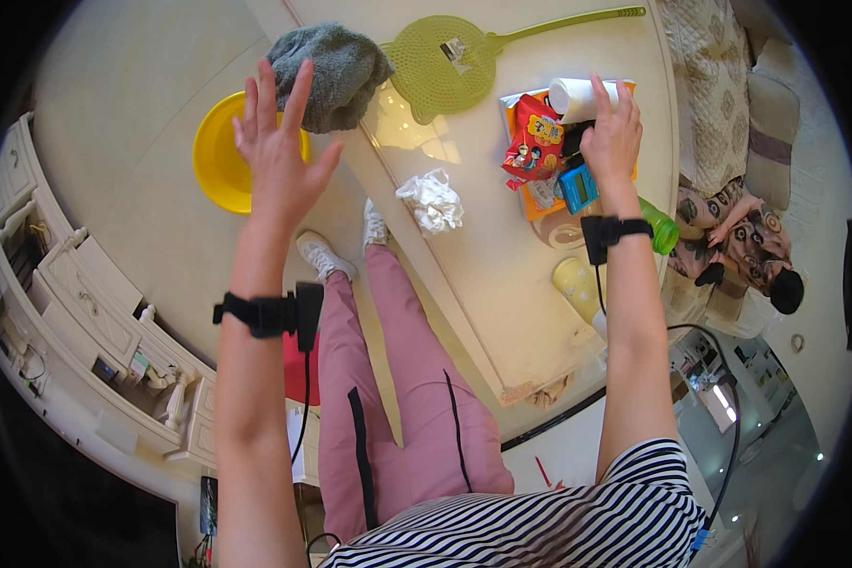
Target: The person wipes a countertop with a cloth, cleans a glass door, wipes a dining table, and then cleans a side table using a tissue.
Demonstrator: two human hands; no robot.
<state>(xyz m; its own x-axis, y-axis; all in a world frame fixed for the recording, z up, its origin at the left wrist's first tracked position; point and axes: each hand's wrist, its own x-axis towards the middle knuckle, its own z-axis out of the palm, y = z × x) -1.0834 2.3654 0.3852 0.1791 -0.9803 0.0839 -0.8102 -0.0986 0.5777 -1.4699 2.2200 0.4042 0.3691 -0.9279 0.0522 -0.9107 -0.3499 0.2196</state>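
Observation:
My left hand [277, 145] is raised with its fingers spread, over the edge of a yellow plastic basin [216, 153] and beside a crumpled grey towel [337, 78]. It holds nothing. My right hand [613, 138], fingers apart, is over a stack of things on the table; whether it touches the white roll [575, 99] there cannot be told. Beside it lie a red snack packet [536, 142] and a blue calculator-like device [577, 189] on orange-covered books [539, 211]. Crumpled white tissue or plastic [432, 201] lies between my hands. Above it rests a green fly swatter [444, 78].
A green-capped bottle or jar [659, 226] and a patterned yellow cup-like container [575, 284] stand or lie near my right forearm. A person [745, 234] sits on the sofa at the right. Cream cabinets [92, 298] line the left. A red object [300, 369] is beside my legs.

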